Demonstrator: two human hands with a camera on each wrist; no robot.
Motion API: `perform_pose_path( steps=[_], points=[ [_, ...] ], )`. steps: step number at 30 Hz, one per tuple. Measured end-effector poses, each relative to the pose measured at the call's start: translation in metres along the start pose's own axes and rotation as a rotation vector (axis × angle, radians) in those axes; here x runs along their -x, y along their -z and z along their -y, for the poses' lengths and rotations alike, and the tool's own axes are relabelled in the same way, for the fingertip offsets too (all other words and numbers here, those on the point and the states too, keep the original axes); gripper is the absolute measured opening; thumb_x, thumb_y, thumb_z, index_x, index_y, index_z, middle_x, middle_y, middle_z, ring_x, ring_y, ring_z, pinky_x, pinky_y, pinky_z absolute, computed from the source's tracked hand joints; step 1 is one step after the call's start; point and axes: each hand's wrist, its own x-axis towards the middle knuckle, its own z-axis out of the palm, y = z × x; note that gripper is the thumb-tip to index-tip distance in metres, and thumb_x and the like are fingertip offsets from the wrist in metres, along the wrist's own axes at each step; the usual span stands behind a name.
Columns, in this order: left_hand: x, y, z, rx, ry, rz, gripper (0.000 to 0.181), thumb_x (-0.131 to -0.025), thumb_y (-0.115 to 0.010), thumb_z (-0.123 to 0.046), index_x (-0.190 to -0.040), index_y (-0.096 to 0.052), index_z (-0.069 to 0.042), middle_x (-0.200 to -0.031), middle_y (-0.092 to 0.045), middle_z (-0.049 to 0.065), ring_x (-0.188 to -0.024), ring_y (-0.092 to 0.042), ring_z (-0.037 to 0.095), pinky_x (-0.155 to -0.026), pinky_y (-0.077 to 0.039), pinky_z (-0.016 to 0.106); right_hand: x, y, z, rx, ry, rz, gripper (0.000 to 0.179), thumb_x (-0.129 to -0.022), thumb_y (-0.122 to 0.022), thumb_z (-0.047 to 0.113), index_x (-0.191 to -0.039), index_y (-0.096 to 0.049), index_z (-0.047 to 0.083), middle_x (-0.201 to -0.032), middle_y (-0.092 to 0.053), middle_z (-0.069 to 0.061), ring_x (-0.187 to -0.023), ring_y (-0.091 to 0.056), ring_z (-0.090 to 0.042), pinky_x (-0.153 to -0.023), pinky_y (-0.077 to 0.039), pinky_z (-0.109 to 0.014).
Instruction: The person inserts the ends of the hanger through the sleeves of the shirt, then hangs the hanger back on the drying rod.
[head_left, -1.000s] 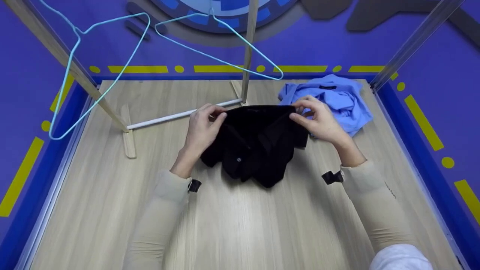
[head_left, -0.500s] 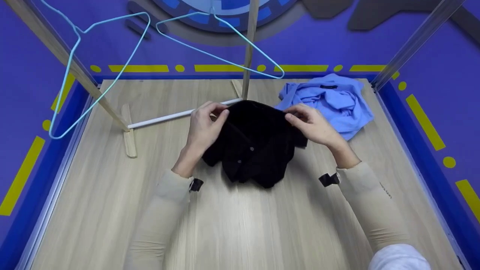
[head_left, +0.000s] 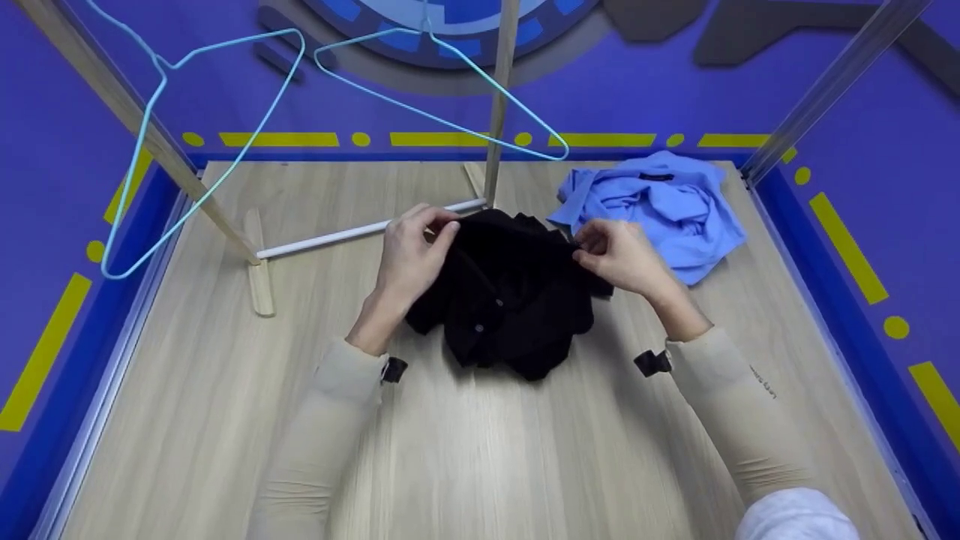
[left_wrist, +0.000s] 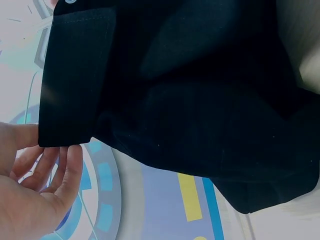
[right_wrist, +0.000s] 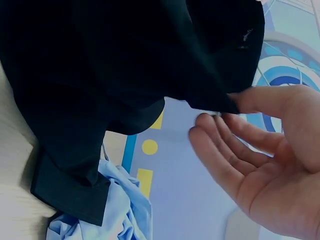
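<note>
A black button-up shirt (head_left: pixel 517 300) is held up over the middle of the table, its lower part bunched near the tabletop. Two small buttons show on its front in the head view. My left hand (head_left: pixel 412 251) pinches the upper left edge; in the left wrist view the thumb and fingers meet on a squared corner of the cloth. My right hand (head_left: pixel 622 255) pinches the other side, and the right wrist view shows a pointed tip of black fabric (right_wrist: pixel 220 100) between thumb and fingers. Behind my right hand lies a crumpled blue shirt (head_left: pixel 675 210) with a dark neck label.
Two light-blue wire hangers (head_left: pixel 551 155) hang at the back and left. A wooden rack post (head_left: pixel 499 112) and a white crossbar (head_left: pixel 330 238) stand behind the black shirt. Blue walls with yellow marks (head_left: pixel 277 139) close in the table (head_left: pixel 480 465).
My right hand has moved left and slightly down with its side of the black shirt. The stretched top edge has slackened and folded over. My left hand has barely moved.
</note>
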Motion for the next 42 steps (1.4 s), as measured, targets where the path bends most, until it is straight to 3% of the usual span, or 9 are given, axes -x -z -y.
perform_pose_path(
  steps=[5, 10, 17, 24, 30, 35, 42],
  points=[
    [0.001, -0.001, 0.0, -0.02, 0.006, 0.003, 0.009, -0.096, -0.071, -0.005, -0.099, -0.078, -0.002, -0.088, -0.07, 0.006, -0.081, -0.066, 0.018, -0.071, -0.056, 0.034, 0.003, -0.002, -0.001, 0.006, -0.04, 0.05, 0.011, -0.086, -0.076, 0.002, -0.094, -0.074, -0.005, -0.081, -0.073, -0.012, -0.07, -0.069, -0.021, -0.062, -0.052, -0.02],
    [0.002, 0.0, 0.003, -0.036, 0.016, 0.017, 0.01, -0.096, -0.071, -0.007, -0.1, -0.078, -0.003, -0.09, -0.071, 0.006, -0.082, -0.066, 0.017, -0.072, -0.056, 0.033, 0.004, -0.001, -0.001, -0.051, -0.058, 0.041, 0.008, -0.09, -0.074, 0.002, -0.094, -0.074, -0.005, -0.079, -0.073, -0.012, -0.061, -0.066, -0.015, -0.056, -0.051, -0.019],
    [0.003, 0.002, 0.006, -0.031, 0.052, 0.027, 0.009, -0.095, -0.072, -0.008, -0.1, -0.077, -0.003, -0.093, -0.07, 0.007, -0.083, -0.066, 0.018, -0.073, -0.056, 0.032, 0.005, 0.007, -0.001, -0.105, -0.033, 0.032, 0.01, -0.096, -0.07, 0.007, -0.092, -0.076, 0.0, -0.066, -0.066, -0.007, -0.055, -0.06, -0.016, -0.05, -0.046, -0.021],
    [0.005, 0.004, 0.01, -0.025, 0.093, 0.049, 0.012, -0.096, -0.071, -0.007, -0.104, -0.075, 0.001, -0.098, -0.067, 0.01, -0.086, -0.066, 0.02, -0.076, -0.056, 0.032, 0.003, 0.011, 0.003, -0.147, -0.064, 0.018, 0.013, -0.098, -0.068, 0.009, -0.094, -0.076, 0.0, -0.064, -0.063, -0.008, -0.054, -0.059, -0.015, -0.05, -0.045, -0.022],
    [0.006, 0.011, 0.011, -0.022, 0.088, 0.049, 0.012, -0.097, -0.07, -0.008, -0.105, -0.073, 0.001, -0.101, -0.066, 0.013, -0.087, -0.065, 0.022, -0.078, -0.056, 0.034, 0.001, 0.012, 0.005, -0.139, -0.098, -0.019, 0.014, -0.098, -0.07, 0.012, -0.094, -0.077, 0.001, -0.063, -0.065, -0.008, -0.052, -0.061, -0.015, -0.05, -0.046, -0.022],
    [0.003, 0.026, 0.008, -0.052, 0.038, -0.001, 0.012, -0.098, -0.068, -0.007, -0.103, -0.073, 0.002, -0.101, -0.066, 0.014, -0.09, -0.065, 0.026, -0.082, -0.054, 0.038, 0.0, 0.014, 0.006, -0.14, -0.091, -0.044, 0.015, -0.097, -0.071, 0.014, -0.094, -0.078, 0.001, -0.068, -0.068, -0.009, -0.053, -0.062, -0.013, -0.056, -0.049, -0.021],
    [-0.005, 0.06, -0.006, -0.171, -0.052, -0.178, 0.013, -0.097, -0.069, -0.007, -0.102, -0.074, 0.004, -0.099, -0.066, 0.017, -0.093, -0.064, 0.032, -0.084, -0.05, 0.043, -0.002, 0.014, 0.005, -0.134, -0.08, -0.063, 0.014, -0.097, -0.072, 0.014, -0.095, -0.079, 0.002, -0.077, -0.073, -0.009, -0.059, -0.064, -0.011, -0.064, -0.051, -0.02]
  ],
)
